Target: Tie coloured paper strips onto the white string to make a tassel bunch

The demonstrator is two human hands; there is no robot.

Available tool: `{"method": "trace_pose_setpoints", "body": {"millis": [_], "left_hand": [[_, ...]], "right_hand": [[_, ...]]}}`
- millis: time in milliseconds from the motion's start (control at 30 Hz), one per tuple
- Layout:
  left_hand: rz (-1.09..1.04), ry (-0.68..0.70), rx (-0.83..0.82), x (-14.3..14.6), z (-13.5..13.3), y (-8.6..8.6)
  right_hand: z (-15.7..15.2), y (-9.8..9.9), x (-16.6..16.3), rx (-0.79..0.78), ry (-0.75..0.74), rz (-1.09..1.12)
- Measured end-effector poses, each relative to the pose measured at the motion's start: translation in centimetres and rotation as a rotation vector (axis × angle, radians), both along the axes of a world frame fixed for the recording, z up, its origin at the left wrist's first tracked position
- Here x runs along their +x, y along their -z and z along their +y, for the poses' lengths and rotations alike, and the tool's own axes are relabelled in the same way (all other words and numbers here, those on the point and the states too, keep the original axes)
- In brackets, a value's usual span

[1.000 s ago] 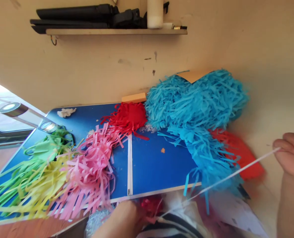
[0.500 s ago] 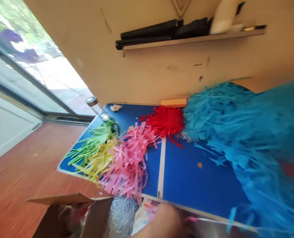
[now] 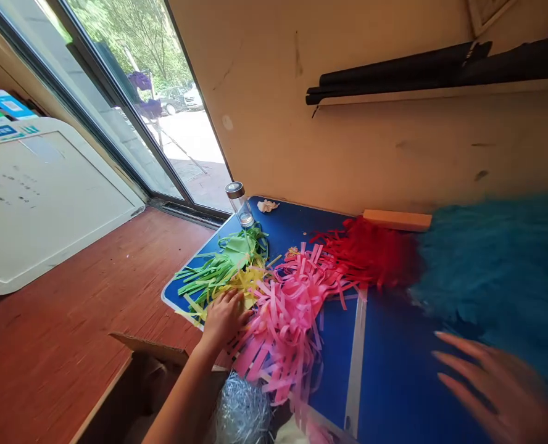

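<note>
Several bunches of cut paper fringe lie on the blue table [image 3: 394, 345]. My left hand [image 3: 225, 317] rests on the yellow fringe [image 3: 246, 280], fingers slightly bent and thumb apart from them. Just beyond it is the green fringe [image 3: 239, 250]. To its right spreads the pink fringe [image 3: 286, 302], with red fringe [image 3: 371, 253] farther back. My right hand [image 3: 491, 382] hovers blurred at the lower right, fingers spread and holding nothing. Close by, a large pile of blue fringe [image 3: 500, 265] covers the right side of the table.
An open cardboard box [image 3: 112, 394] stands at the near left, beside silvery shredded tinsel [image 3: 244, 410]. A clear bottle [image 3: 240, 206] and a crumpled tissue [image 3: 268, 206] sit at the table's far corner. An orange block [image 3: 397, 219] lies against the wall. A whiteboard [image 3: 47, 203] leans left.
The view has swung left. My left hand has come onto the yellow fringe, and my right hand has appeared, spread, near the blue pile. A blurred hand was low by the tinsel before.
</note>
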State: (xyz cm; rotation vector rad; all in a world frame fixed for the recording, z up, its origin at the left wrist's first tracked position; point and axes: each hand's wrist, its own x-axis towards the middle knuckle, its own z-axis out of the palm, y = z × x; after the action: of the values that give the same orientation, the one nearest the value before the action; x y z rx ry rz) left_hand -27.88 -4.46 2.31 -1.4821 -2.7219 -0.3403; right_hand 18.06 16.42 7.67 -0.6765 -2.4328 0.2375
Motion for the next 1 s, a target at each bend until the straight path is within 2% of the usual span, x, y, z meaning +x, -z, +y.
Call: {"method": "trace_pose_setpoints", "body": {"millis": [67, 133, 233, 367, 500, 667, 767, 833, 900, 1000], "left_hand": [[0.030, -0.002, -0.002, 0.3, -0.3, 0.6], [0.048, 0.014, -0.002, 0.6, -0.5, 0.8], [0.060, 0.055, 0.004, 0.5, -0.6, 0.5], [0.070, 0.072, 0.044, -0.3, -0.7, -0.5], [0.082, -0.023, 0.146, -2.5, -0.6, -3.3], [0.042, -0.236, 0.377, -5.8, 0.0, -8.9], [-0.058, -0.300, 0.499, -6.1, 0.5, -11.6], [-0.148, -0.265, 0.545, -5.2, 1.2, -12.2], [-0.229, -0.213, 0.579, -3.3, 2.3, -11.6], [-0.305, -0.163, 0.632, 0.4, 4.4, -9.5]], "right_hand": [[-0.3, 0.0, -2.7, 0.148, -0.171, -0.077], [-0.9, -0.6, -4.9, 0.225, -0.267, -0.101], [-2.1, -1.4, -6.9, 0.226, -0.331, -0.113], [-3.1, -1.5, -7.7, 0.156, -0.365, -0.129], [-3.6, -1.1, -7.5, 0.086, -0.380, -0.141], [-3.7, -1.3, -7.3, 0.008, -0.392, -0.111], [-3.8, -1.3, -7.8, -0.079, -0.417, -0.095], [-4.2, -1.4, -9.0, -0.172, -0.441, -0.065], [-4.8, -1.6, -11.1, -0.320, -0.460, -0.019], [-6.1, -1.7, -16.3, -0.664, -0.483, 0.046]]}}
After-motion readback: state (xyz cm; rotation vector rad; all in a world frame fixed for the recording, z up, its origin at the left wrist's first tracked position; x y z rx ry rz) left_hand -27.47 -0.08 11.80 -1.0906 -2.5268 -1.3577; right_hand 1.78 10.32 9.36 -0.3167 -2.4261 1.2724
